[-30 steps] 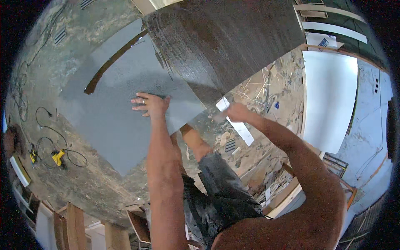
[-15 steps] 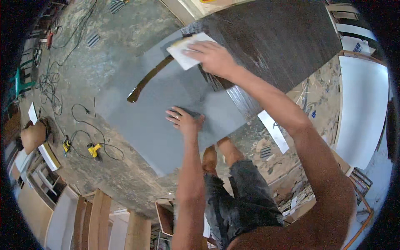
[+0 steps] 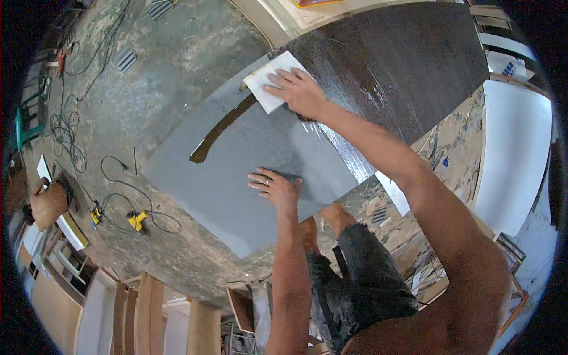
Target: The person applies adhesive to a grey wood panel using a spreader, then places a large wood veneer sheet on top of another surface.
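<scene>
A large grey sheet (image 3: 236,207) lies in front of me, its right part coated dark brown and glossy. My left hand (image 3: 278,188) rests on the bare grey part with its fingers spread, a ring on one finger. My right hand (image 3: 299,92) is closed on a white, flat rectangular spreader (image 3: 269,89) near the sheet's far edge. A thick strip of dark brown liquid (image 3: 219,130) curves from beside the spreader down to the left. Between the bare grey and the brown coating runs a wet, streaky band (image 3: 346,151).
A yellow power tool (image 3: 137,220) and tangled black cords (image 3: 71,133) lie on the concrete floor at left. Another person (image 3: 50,204) is at the far left. Wooden boards (image 3: 151,313) stand at lower left. A white panel (image 3: 512,160) leans at right.
The whole scene has shifted slightly down in view. My right hand stays on the spreader near the far edge, and my left hand keeps its place on the sheet.
</scene>
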Tool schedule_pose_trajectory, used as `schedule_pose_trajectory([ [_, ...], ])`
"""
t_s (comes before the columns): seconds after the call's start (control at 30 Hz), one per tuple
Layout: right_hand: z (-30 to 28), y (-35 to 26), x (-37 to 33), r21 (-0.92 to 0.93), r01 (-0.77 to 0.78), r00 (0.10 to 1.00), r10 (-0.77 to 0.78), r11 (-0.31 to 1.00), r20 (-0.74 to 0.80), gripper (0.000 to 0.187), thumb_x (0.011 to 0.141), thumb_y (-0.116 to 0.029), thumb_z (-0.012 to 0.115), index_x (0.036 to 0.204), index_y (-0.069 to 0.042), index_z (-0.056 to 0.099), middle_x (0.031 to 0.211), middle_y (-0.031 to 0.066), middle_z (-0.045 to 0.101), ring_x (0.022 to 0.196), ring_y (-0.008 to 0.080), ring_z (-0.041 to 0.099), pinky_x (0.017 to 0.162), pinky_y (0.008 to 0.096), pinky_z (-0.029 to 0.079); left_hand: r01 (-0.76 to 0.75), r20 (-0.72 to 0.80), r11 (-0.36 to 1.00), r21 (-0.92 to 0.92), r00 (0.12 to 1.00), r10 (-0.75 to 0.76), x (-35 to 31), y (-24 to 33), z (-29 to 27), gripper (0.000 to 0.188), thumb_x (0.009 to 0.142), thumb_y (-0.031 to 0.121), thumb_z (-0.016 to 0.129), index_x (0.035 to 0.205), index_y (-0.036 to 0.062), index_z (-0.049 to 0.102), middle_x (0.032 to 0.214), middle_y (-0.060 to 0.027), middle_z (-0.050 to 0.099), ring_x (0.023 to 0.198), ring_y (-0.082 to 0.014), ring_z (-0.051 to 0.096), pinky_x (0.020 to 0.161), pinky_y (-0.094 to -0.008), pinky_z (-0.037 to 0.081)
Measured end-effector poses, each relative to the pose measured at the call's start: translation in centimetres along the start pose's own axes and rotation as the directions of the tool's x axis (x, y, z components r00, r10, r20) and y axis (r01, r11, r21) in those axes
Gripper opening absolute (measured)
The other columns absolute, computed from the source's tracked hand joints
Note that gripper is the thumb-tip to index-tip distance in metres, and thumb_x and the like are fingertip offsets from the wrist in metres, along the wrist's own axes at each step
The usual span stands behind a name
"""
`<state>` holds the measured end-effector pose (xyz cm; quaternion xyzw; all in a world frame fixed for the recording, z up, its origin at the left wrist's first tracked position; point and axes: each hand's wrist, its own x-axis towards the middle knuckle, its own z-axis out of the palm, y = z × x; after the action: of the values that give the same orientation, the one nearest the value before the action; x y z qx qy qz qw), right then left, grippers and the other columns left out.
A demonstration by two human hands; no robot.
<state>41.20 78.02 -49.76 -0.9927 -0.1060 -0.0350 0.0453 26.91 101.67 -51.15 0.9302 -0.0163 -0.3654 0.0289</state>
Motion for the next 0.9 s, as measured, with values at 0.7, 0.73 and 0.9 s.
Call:
schedule_pose_trajectory([
  [0.7, 1.4, 0.7, 0.0, 0.088, -0.101, 0.994, 0.096, 0.991, 0.050, 0.057, 0.081, -0.006, 0.061, 0.135, -0.025, 0.061, 0.148, 0.0018, 0.051, 0.138, 0.0211, 0.045, 0.112, 0.0443, 0.036, 0.071, 0.142, 0.992, -0.102, 0.988, -0.056, 0.2, 0.4, -0.5, 0.144, 0.067, 0.046, 0.089, 0.150, -0.0100, -0.014, 0.155, -0.0410, -0.017, 0.143, -0.0628, -0.010, 0.112, -0.0700, 0.023],
  [0.73, 1.1, 0.1, -1.5, 0.103, -0.105, 0.992, 0.097, 0.989, 0.079, 0.058, 0.080, -0.006, 0.061, 0.135, -0.024, 0.060, 0.148, 0.0017, 0.051, 0.138, 0.0215, 0.045, 0.112, 0.0444, 0.036, 0.076, 0.149, 0.992, -0.105, 0.987, -0.060, 0.0, 0.3, -0.5, 0.144, 0.068, 0.046, 0.089, 0.151, -0.0098, -0.014, 0.155, -0.0407, -0.018, 0.143, -0.0626, -0.010, 0.112, -0.0700, 0.023],
  [0.9, 1.2, 1.0, -1.3, 0.084, -0.090, 0.994, 0.084, 0.992, 0.071, 0.062, 0.076, -0.003, 0.063, 0.135, -0.025, 0.060, 0.147, 0.0018, 0.051, 0.137, 0.0221, 0.046, 0.112, 0.0441, 0.037, 0.065, 0.116, 0.996, -0.067, 0.992, -0.057, 0.3, -0.1, -0.2, 0.143, 0.068, 0.047, 0.089, 0.151, -0.0104, -0.013, 0.154, -0.0415, -0.017, 0.142, -0.0637, -0.009, 0.111, -0.0701, 0.026],
])
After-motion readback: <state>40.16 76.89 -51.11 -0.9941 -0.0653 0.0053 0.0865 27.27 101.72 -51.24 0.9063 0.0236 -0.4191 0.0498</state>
